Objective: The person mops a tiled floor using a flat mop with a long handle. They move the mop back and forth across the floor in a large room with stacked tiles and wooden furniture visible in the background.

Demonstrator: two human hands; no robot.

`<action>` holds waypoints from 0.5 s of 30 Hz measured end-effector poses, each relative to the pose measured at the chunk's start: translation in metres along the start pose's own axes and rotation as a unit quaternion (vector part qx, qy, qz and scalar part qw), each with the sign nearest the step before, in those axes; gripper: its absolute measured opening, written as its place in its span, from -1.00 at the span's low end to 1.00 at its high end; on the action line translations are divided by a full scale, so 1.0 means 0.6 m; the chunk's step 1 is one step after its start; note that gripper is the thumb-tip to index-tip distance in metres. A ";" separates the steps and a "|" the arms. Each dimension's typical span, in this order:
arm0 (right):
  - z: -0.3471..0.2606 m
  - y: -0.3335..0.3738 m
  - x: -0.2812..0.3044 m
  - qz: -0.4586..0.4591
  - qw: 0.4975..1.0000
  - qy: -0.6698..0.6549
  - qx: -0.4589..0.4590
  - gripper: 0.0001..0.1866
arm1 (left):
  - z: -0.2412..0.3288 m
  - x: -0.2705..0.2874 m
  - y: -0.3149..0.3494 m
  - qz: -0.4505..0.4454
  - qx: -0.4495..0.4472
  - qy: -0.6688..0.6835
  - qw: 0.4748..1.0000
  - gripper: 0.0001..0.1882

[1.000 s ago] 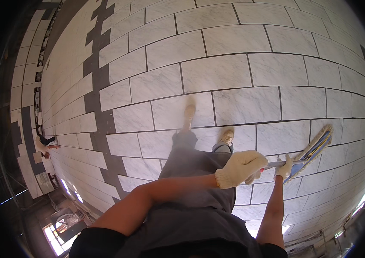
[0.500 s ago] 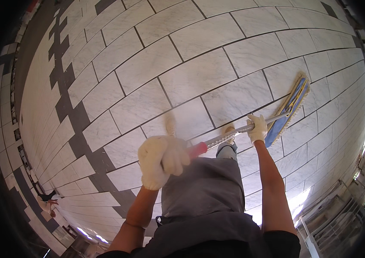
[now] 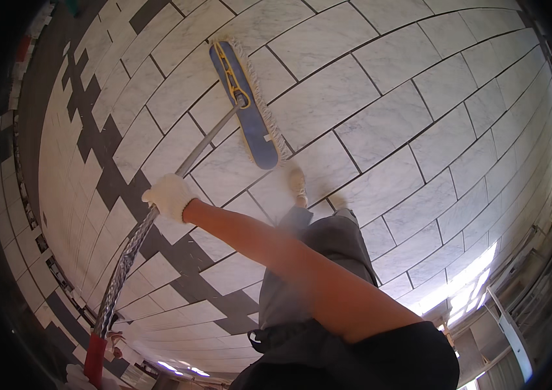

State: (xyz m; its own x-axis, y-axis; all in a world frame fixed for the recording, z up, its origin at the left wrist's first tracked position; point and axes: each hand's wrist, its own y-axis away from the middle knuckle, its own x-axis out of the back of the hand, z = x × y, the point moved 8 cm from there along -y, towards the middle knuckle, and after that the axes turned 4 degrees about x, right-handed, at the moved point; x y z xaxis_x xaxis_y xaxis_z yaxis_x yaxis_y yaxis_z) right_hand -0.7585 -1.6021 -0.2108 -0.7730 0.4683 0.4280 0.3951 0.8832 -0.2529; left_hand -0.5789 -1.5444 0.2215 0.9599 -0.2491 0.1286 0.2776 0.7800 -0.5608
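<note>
While the right grip [image 3: 170,198] clasps the handle [image 3: 209,141] — left grip [image 3: 76,377] unclear — open tiles [image 3: 399,62] flank the mop [image 3: 253,127].

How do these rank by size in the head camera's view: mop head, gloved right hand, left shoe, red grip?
1. Mop head
2. Gloved right hand
3. Left shoe and red grip, unranked: they look close in size, and the grip is nearer the camera.
</note>
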 end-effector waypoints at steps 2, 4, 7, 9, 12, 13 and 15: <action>0.004 -0.025 -0.042 -0.105 0.994 0.023 -0.029 -0.81 | 0.000 -0.001 0.006 0.037 -0.007 -0.074 0.997 -0.76; -0.017 -0.021 -0.041 -0.118 0.991 0.055 -0.009 -0.85 | 0.006 -0.009 0.005 0.038 -0.020 -0.117 0.992 -0.76; -0.033 0.044 -0.007 -0.141 0.987 0.055 -0.052 -0.90 | 0.016 0.009 0.001 0.034 -0.002 -0.064 0.997 -0.75; -0.029 0.122 0.034 -0.129 0.986 0.046 -0.092 -0.93 | 0.013 0.031 -0.002 0.018 0.020 -0.058 0.998 -0.76; -0.004 0.282 0.129 0.016 0.987 0.032 -0.158 -0.91 | -0.028 0.044 0.016 -0.062 0.097 0.025 0.993 -0.74; 0.012 0.344 0.156 0.041 0.981 0.038 -0.187 -0.90 | 0.001 0.009 0.036 -0.144 -0.151 -0.209 0.955 -0.67; 0.036 0.492 0.221 0.148 0.958 0.081 -0.233 -0.87 | -0.007 -0.045 0.135 -0.187 -0.385 -0.459 0.779 -0.47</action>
State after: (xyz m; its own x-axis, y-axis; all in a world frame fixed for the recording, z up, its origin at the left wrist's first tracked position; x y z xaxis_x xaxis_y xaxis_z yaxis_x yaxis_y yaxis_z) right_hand -0.7548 -1.2799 -0.2474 -0.5212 0.6641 0.5361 0.7924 0.6099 0.0149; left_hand -0.5824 -1.4772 0.1692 0.5394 0.4150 0.7327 0.7776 0.0883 -0.6225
